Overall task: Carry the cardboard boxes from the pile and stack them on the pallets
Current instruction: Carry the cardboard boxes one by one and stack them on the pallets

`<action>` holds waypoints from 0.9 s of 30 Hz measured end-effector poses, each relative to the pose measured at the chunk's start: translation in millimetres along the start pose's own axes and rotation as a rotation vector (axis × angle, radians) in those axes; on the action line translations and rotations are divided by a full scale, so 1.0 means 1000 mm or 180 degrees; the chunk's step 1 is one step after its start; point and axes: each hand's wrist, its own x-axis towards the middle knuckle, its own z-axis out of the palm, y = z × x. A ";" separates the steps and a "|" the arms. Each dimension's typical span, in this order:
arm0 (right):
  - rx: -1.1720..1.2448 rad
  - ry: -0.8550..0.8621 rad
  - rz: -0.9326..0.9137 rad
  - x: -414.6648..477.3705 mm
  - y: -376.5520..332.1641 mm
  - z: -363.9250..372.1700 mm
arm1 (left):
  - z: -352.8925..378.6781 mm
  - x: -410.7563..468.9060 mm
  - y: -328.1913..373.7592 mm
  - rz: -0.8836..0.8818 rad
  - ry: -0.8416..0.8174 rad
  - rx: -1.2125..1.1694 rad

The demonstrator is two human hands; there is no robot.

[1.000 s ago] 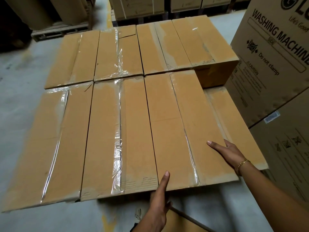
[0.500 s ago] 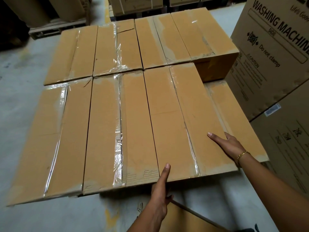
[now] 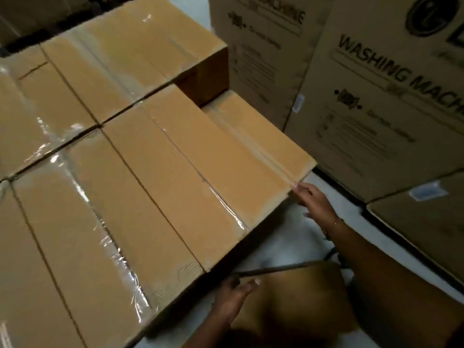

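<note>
- Ahead of both your hands, the cardboard boxes lie side by side in two rows, taped tops level and edges touching. This tier looks close to full, so most of it seems done.
- Just beyond your right hand, the end box seems to sit slightly lower than its neighbours, so one more box probably belongs on top there.
- Your right hand is loosely open, fingertips touching that box's near corner, gripping nothing.
- Your left hand is open too, fingers straight, against a brown cardboard piece below the stack's near edge. Blur hides whether it presses or merely touches.
- Pallets are hidden under the boxes, the pile is out of view, and the washing machine cartons to the right of your right hand are cut off.
</note>
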 end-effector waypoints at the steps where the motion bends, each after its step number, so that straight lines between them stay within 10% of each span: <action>1: 0.0154 0.0123 0.0107 -0.011 0.019 -0.008 | 0.001 0.000 0.004 0.0012 -0.0134 0.0351; 15: 0.2050 0.1445 0.2125 -0.231 0.314 0.035 | 0.077 0.083 0.001 0.0468 -0.0859 0.3332; 27: 0.2719 0.1727 0.2827 -0.119 0.551 0.185 | 0.124 0.313 -0.112 0.0846 -0.0704 0.4419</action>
